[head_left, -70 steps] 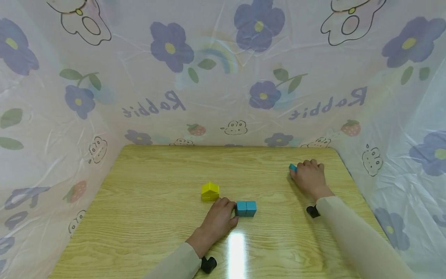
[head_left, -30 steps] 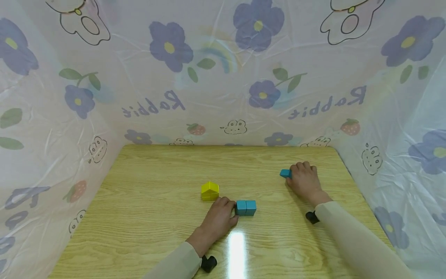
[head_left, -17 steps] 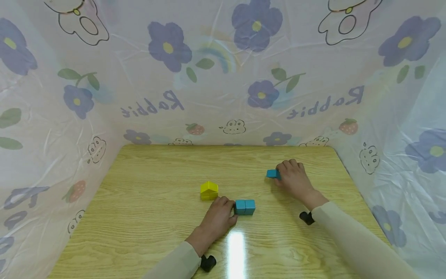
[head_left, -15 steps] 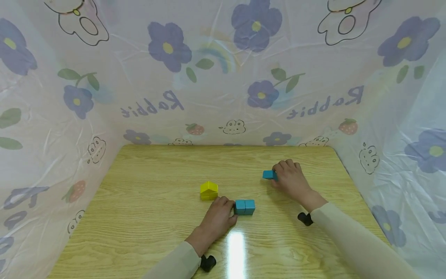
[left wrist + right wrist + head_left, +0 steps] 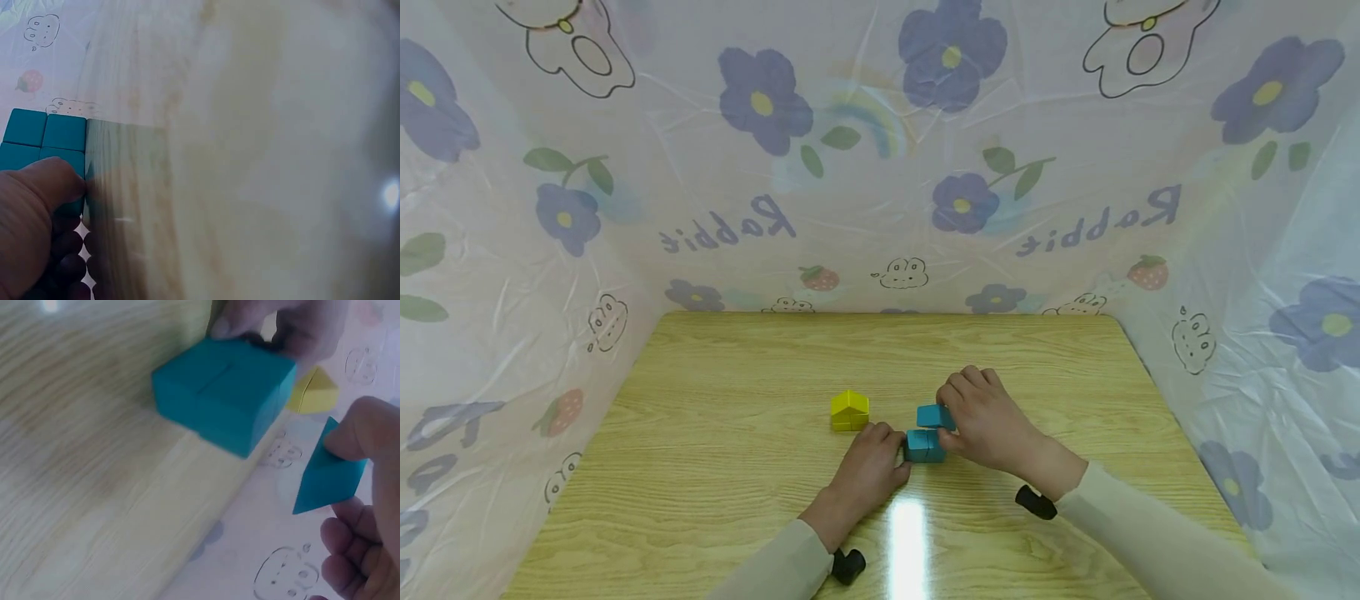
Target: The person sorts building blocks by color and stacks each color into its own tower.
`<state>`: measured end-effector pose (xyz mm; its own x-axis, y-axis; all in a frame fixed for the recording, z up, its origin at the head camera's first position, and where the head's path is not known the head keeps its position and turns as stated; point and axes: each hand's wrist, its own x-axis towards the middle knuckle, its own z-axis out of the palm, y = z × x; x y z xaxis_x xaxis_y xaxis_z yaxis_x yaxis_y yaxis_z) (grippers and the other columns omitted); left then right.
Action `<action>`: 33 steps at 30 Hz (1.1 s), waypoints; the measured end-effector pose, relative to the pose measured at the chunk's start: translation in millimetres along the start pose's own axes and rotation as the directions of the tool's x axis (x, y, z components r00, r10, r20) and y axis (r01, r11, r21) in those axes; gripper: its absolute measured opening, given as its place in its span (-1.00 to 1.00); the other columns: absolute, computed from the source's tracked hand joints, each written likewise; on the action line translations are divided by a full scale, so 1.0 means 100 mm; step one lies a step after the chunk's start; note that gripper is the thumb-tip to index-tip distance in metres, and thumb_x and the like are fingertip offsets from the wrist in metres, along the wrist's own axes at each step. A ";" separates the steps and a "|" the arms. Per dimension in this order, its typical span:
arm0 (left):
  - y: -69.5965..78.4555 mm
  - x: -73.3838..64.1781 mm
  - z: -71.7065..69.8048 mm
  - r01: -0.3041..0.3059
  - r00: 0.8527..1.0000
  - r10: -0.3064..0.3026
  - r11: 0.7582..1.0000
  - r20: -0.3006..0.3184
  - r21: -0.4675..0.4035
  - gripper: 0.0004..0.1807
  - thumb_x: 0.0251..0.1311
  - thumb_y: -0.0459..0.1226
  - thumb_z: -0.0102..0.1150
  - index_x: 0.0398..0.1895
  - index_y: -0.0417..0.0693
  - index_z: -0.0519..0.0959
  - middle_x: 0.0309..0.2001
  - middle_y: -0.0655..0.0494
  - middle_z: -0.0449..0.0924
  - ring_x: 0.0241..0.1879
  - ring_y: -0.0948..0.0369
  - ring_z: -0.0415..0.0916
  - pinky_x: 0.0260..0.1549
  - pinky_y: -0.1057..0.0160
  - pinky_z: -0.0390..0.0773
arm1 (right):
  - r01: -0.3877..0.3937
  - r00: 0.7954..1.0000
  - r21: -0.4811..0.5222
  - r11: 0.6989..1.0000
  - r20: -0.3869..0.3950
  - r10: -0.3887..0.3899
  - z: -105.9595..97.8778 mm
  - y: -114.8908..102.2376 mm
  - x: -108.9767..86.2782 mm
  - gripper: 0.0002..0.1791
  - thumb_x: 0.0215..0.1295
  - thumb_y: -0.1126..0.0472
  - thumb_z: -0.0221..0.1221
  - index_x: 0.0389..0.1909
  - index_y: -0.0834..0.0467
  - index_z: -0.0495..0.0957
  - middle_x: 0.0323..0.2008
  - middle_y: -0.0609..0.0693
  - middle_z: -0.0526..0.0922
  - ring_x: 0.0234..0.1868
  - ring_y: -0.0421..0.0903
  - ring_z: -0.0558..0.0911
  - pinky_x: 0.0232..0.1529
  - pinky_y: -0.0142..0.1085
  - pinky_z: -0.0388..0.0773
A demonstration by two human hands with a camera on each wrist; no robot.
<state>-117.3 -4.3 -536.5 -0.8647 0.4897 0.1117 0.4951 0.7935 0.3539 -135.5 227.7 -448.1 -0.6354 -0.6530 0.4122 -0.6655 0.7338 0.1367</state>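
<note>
Several blue cube blocks (image 5: 917, 447) form a small stack at the table's middle, with seams between them in the left wrist view. My left hand (image 5: 867, 471) holds the stack's left side, its thumb (image 5: 53, 178) against a cube. My right hand (image 5: 988, 421) pinches a blue triangular block (image 5: 325, 478) between thumb and fingers. That block has a pointed end and hangs close to the cube stack, apart from it in the right wrist view. Behind my left hand stands a yellow house-shaped group of blocks (image 5: 850, 411) with a pointed top.
The wood-grain table (image 5: 737, 392) carries the blocks, with a bright light reflection near its front. A printed curtain (image 5: 850, 183) with flowers and rabbits encloses its back and sides. A black camera mount sits at each wrist.
My right hand has carried the blue triangular block leftward and toward me, from the table's right side to beside the cube stack. My left hand has stayed at the cubes.
</note>
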 end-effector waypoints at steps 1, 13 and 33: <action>0.00 0.00 0.00 -0.003 1.000 0.003 1.000 -0.001 0.008 -0.55 0.36 -0.13 0.35 0.20 -0.19 0.65 -0.03 0.07 0.59 -0.02 0.14 0.47 0.13 0.17 0.57 | 0.011 1.000 -0.007 1.000 0.000 -0.011 0.00 -0.02 0.00 -0.56 0.04 -0.04 0.49 -0.20 0.10 0.56 -0.26 -0.02 0.55 -0.21 -0.01 0.38 -0.14 -0.13 0.33; 0.02 -0.01 -0.01 -0.033 0.999 0.036 0.997 -0.033 0.067 -0.54 0.37 -0.11 0.35 0.20 -0.20 0.65 -0.06 0.07 0.60 -0.04 0.14 0.48 0.13 0.19 0.54 | 0.064 0.998 -0.014 0.998 0.031 -0.063 0.05 -0.13 -0.03 -0.62 0.10 -0.03 0.44 -0.23 0.08 0.54 -0.25 -0.04 0.56 -0.21 -0.03 0.40 -0.16 -0.17 0.31; 0.01 -0.02 0.01 -0.037 0.998 0.039 0.998 -0.047 0.052 -0.59 0.34 -0.15 0.39 0.14 -0.20 0.67 -0.08 0.06 0.60 -0.06 0.14 0.48 0.09 0.21 0.56 | 0.097 0.993 -0.046 0.994 0.074 -0.094 0.13 -0.16 -0.04 -0.61 0.13 -0.08 0.46 -0.23 0.07 0.56 -0.25 -0.03 0.55 -0.22 -0.03 0.40 -0.15 -0.15 0.33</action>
<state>-115.4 -3.8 -537.5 -0.8477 0.5028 0.1689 0.5302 0.7926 0.3012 -127.7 216.1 -463.2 -0.5977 -0.7309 0.3296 -0.7052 0.6748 0.2176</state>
